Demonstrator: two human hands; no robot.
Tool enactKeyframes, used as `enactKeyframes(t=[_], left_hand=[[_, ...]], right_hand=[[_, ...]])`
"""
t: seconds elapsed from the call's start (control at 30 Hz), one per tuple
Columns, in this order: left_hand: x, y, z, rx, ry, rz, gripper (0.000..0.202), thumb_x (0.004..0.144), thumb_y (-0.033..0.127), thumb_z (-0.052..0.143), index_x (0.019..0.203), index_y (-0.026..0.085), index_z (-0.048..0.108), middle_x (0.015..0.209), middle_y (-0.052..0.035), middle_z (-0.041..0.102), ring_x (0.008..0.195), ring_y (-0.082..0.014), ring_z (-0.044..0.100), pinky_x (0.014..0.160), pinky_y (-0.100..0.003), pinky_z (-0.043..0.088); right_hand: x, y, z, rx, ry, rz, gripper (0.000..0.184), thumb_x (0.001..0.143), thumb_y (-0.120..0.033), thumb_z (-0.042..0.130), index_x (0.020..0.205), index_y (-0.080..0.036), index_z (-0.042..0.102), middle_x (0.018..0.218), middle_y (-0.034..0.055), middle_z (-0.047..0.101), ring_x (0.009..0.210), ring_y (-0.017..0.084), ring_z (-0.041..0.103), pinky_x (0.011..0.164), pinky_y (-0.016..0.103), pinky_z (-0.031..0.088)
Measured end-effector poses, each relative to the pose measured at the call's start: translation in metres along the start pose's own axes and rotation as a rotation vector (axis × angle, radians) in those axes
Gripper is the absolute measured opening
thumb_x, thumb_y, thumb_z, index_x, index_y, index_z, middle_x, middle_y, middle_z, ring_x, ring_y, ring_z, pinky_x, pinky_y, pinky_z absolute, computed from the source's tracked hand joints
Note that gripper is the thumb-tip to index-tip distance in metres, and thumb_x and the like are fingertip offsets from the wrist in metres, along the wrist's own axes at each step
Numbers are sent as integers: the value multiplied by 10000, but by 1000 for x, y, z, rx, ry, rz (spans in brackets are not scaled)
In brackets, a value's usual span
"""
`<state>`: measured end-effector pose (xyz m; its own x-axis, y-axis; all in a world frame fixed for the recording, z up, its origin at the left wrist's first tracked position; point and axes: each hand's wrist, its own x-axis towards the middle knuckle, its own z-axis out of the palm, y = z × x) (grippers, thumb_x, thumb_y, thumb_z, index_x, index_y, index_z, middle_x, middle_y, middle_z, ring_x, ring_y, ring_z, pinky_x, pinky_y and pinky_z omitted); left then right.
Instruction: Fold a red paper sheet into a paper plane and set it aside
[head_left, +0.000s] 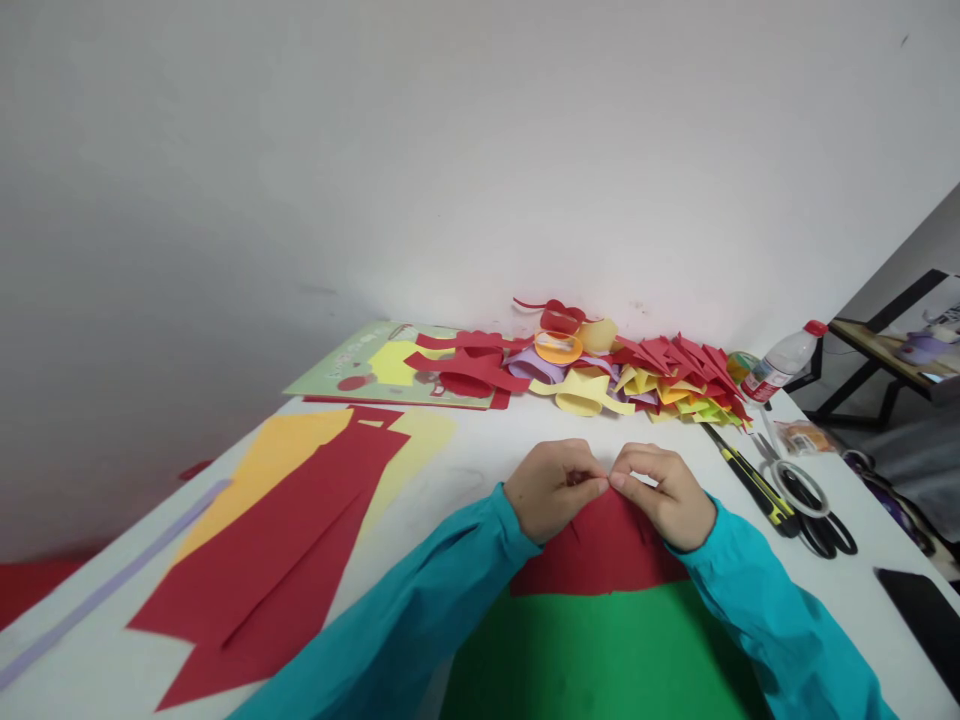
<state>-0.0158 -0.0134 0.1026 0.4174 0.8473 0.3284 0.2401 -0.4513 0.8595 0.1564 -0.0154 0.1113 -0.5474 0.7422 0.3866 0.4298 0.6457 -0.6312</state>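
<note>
A piece of red paper (611, 550) is in front of me, its upper edge between my two hands. My left hand (556, 490) pinches that edge with thumb and forefinger. Close beside it, my right hand (666, 495) pinches the same edge, the fingertips of both hands nearly meeting. Below the red paper is a green sheet (600, 650), and the red paper's lower edge overlaps it. Both wrists are in teal sleeves. Whatever lies behind my fingers is hidden.
Red cut paper sheets (277, 540), an orange sheet (277, 450) and a purple strip (112, 585) lie left. Paper cutouts (585, 390) and a pile of folded paper (679, 375) line the wall. A utility knife (754, 485), scissors (825, 535), tape roll (801, 488), bottle (784, 362) and phone (922, 620) are right.
</note>
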Motion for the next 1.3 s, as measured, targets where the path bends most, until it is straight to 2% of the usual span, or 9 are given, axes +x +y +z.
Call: enactKeyframes(t=[0.13,0.23,0.3,0.47,0.73,1.3], left_hand=[[-1,-1,-1,-72,-27,20,164,688,224,556,554,141,601,568,11,488,562,-99,440,551,-229,354],[0,2,-3,-151,-97,-17,194,671,287,565,544,141,576,573,12,469,567,-107,432,555,-243,345],[0,6,-5,-125,-118,-37,219,679,318,547,541,148,540,576,19,449,575,-107,417,560,-245,336],[1,12,-6,49,-84,23,259,736,326,470,541,171,397,551,43,380,560,-100,364,552,-236,302],[1,9,-7,192,-67,139,277,778,307,454,552,180,357,548,45,372,535,-96,352,529,-228,288],[3,0,-6,180,-42,76,474,758,428,497,458,176,231,450,72,243,457,-63,227,454,-209,212]], right_hand=[[-2,-4,1,-39,-49,-17,270,893,-308,388,685,-183,506,670,5,511,664,132,461,682,284,343],[-2,-9,-1,-2,-83,-15,259,891,-306,384,690,-188,495,679,5,512,668,133,462,689,285,343],[-2,-11,-3,38,-74,-11,267,889,-326,392,687,-190,502,684,7,524,671,134,472,692,286,346],[0,-11,-7,52,13,6,302,878,-376,421,665,-189,525,664,9,532,649,135,481,676,285,355],[1,-6,-6,130,46,28,306,856,-383,465,648,-175,547,656,15,538,637,130,492,643,267,378],[2,-1,-6,216,78,77,302,828,-403,493,628,-184,554,645,7,525,630,133,490,639,276,385]])
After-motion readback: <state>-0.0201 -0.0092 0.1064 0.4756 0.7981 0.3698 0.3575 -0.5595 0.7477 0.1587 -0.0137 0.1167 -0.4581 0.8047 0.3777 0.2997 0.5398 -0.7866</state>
